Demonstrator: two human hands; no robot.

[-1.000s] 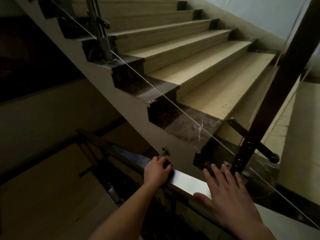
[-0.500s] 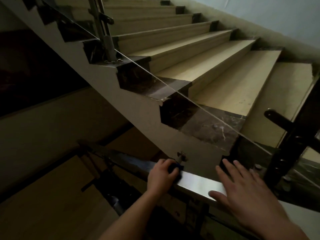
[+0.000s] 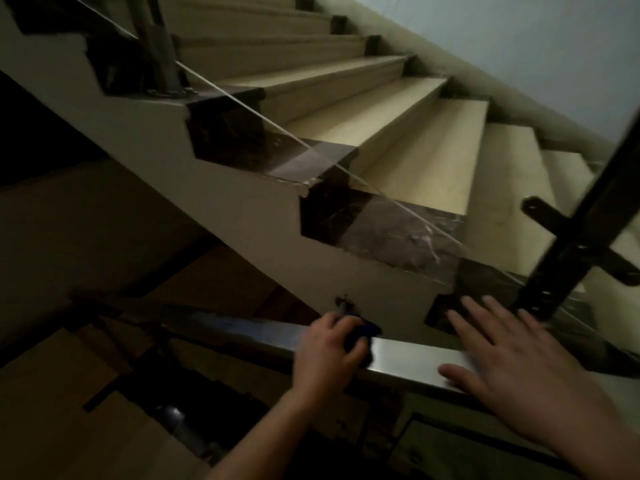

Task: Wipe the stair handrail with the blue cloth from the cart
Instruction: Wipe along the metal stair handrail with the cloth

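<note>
A flat metal handrail (image 3: pixel 412 360) runs from the lower right down to the left across the dim stairwell. My left hand (image 3: pixel 325 355) grips the blue cloth (image 3: pixel 363 332) and presses it onto the rail's top; only a dark blue fold shows past the fingers. My right hand (image 3: pixel 502 362) lies flat on the rail further to the right, fingers spread and straight, holding nothing.
Beige stair treads (image 3: pixel 398 133) with dark marble ends climb ahead to the upper left. A dark baluster post (image 3: pixel 568 244) with a cross bracket stands at the right. A glass panel edge (image 3: pixel 311 150) slants across the stairs. Below the rail lies the lower flight (image 3: pixel 69 410).
The view has swung and tilted. My left hand with the cloth has stayed on the rail close to the small wall bracket, and my right hand still rests flat beside it.
</note>
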